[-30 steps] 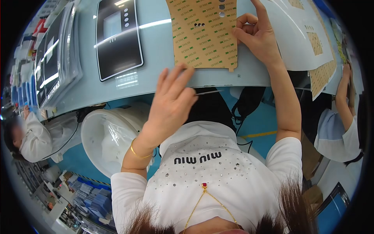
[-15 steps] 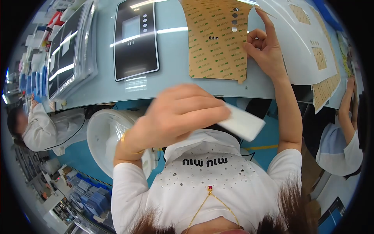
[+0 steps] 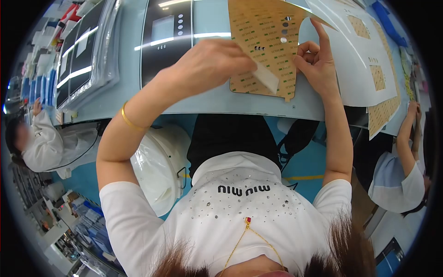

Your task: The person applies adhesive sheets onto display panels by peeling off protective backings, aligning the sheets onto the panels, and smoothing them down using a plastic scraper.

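Note:
My left hand is closed round a flat white block, whose far end is over the lower part of a brown sheet printed with green marks. The sheet lies on the table and has several round holes and a small tab on its lower edge. At its right edge is my right hand, thumb and curled fingers together on the edge and index finger stretched upward. The sheet's upper right part sweeps out to a point near that index finger. A black panel with a window lies left, partly behind my left forearm.
Wrapped black panels are stacked at the table's left. White sheets with brown patches lie at the right. Below the table edge stands a white bin with a clear liner. One person sits left, another right.
My left hand has risen from below the table edge to over the brown sheet, bringing the white block. My right hand has stayed at the sheet's edge. The view has shifted slightly.

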Available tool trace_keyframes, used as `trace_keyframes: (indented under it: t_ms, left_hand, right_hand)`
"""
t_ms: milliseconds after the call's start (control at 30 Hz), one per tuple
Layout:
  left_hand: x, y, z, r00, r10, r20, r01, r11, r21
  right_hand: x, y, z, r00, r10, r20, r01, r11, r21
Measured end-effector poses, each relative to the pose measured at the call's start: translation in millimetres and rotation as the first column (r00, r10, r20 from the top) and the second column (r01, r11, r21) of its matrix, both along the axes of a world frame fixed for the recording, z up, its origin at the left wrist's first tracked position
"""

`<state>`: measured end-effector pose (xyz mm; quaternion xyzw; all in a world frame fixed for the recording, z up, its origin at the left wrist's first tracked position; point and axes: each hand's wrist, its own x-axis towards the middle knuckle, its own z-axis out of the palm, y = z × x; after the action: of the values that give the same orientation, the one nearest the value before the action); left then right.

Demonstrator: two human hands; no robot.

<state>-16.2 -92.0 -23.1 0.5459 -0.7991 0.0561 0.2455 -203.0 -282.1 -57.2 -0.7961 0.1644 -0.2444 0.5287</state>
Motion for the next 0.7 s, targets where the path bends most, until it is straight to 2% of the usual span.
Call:
trace_keyframes:
  t_ms: [100, 167, 267, 300, 400, 467, 567, 633, 700]
  left_hand:
    - [8, -22, 0, 0.998, 0.025, 0.054, -0.024, 1.0, -0.012]
    - [9, -27, 4, 0.993, 0.095, -0.068, -0.088, 0.991, 0.098]
    - [-2, -4, 10, 0.997, 0.01, -0.071, -0.005, 0.997, 0.075]
    - [-11, 8, 13, 0.999, -0.036, -0.001, 0.036, 0.998, 0.06]
    - [-39, 27, 15, 0.998, -0.041, -0.037, 0.042, 0.998, 0.048]
    - [-49, 27, 8, 0.998, 0.01, -0.063, -0.011, 1.0, -0.014]
    - [-50, 7, 1, 0.999, -0.001, -0.054, 0.001, 1.0, -0.004]
    - [-53, -9, 0, 0.999, 0.019, -0.04, -0.017, 0.999, 0.035]
    - [-54, -24, -3, 0.996, 0.031, -0.084, -0.029, 0.999, 0.02]
  right_hand:
    - [-1, 0, -4, 0.999, -0.034, -0.022, 0.033, 0.998, -0.054]
    - [0, 0, -4, 0.999, -0.049, -0.017, 0.047, 0.994, -0.098]
    - [1, 0, 0, 0.997, -0.077, -0.028, 0.075, 0.995, -0.072]
    - [1, 0, 0, 0.997, -0.068, -0.025, 0.066, 0.994, -0.09]
    - [-1, 6, 3, 0.997, -0.069, -0.039, 0.064, 0.993, -0.098]
    - [-1, 3, 1, 0.996, -0.062, -0.057, 0.056, 0.994, -0.096]
    - [-4, 1, -1, 1.0, -0.009, -0.026, 0.009, 1.0, -0.018]
    - [-2, 1, 14, 0.996, 0.01, -0.094, -0.015, 0.999, -0.051]
    - [-1, -1, -2, 0.998, -0.016, -0.054, 0.011, 0.997, -0.075]
